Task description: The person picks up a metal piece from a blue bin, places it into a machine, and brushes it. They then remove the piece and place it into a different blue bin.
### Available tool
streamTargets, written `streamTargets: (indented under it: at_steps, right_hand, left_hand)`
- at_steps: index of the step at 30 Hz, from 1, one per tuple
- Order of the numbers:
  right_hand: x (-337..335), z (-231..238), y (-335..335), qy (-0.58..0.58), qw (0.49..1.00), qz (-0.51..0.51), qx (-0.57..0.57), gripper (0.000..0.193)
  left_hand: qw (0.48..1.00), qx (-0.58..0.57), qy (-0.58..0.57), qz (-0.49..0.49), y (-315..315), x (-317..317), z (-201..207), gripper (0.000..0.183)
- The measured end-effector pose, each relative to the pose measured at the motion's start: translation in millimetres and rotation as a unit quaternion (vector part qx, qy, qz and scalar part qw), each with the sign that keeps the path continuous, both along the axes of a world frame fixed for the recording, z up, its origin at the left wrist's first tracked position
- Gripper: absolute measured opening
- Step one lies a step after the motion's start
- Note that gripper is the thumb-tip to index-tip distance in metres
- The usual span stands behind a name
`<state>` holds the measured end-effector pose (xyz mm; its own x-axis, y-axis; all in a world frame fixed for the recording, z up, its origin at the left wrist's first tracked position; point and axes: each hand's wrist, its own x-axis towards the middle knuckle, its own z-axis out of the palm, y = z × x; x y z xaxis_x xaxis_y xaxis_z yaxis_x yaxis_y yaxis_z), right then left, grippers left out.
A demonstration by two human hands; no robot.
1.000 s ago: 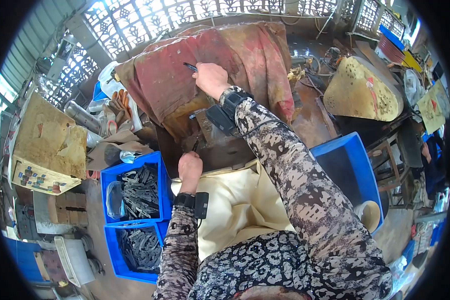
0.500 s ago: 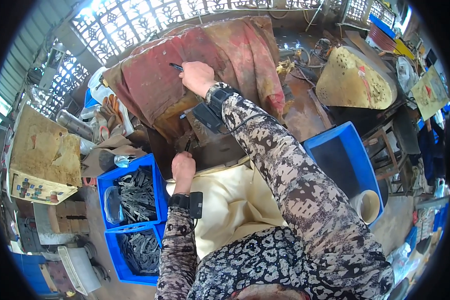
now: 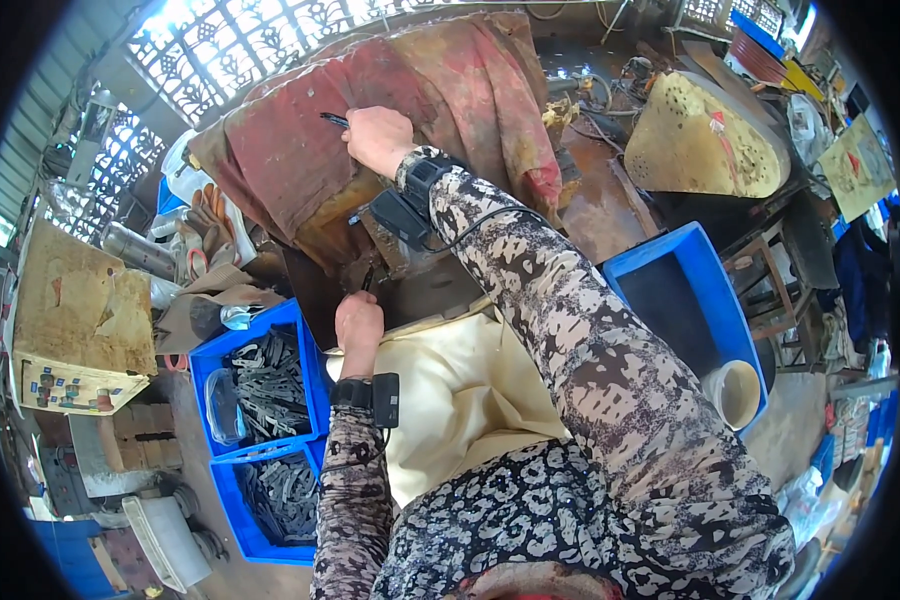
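My right hand [image 3: 378, 138] reaches up and forward over a machine draped in a red stained cloth [image 3: 300, 140], its fingers closed around a thin dark lever [image 3: 334, 120]. My left hand [image 3: 359, 322] is lower, at the machine's front just above my lap, fingers curled on a small part I cannot make out. A cream cloth [image 3: 450, 400] covers my lap. Both wrists carry black strapped devices.
Two blue crates [image 3: 260, 385] of dark metal pieces stand at my left, one below the other. A large blue bin [image 3: 680, 290] holding a white bowl [image 3: 735, 392] sits at my right. A cardboard box [image 3: 80, 320], work gloves and a perforated yellowish plate [image 3: 700, 140] surround the machine.
My right hand has shifted slightly up and left on the lever as the view drifts. My left hand stays at the machine's front.
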<state>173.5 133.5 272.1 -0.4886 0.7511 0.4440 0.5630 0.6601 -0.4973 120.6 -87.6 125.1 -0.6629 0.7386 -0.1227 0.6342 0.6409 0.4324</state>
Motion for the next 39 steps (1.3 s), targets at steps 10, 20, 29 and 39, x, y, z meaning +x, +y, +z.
streamTargets:
  at_steps: [10,20,29,39]
  right_hand:
    - [1.5,5.3,-2.2,-0.041,0.999,0.021,-0.029,0.022]
    - [2.0,5.6,-1.6,-0.046,0.999,0.012,-0.023,0.024]
    - [-1.0,3.2,-0.2,-0.054,0.998,0.006,-0.016,0.024]
    - [-7.8,-6.9,10.8,-0.047,0.998,0.009,0.048,0.028]
  left_hand:
    - [1.000,-0.006,0.004,0.008,-1.4,-1.0,-2.1,0.025]
    - [0.999,-0.030,0.012,0.009,1.8,5.8,6.0,0.022]
    - [0.998,-0.026,0.048,-0.025,-1.2,2.7,-0.2,0.017]
    - [0.977,0.175,0.124,-0.006,-5.4,-0.3,-11.8,0.020]
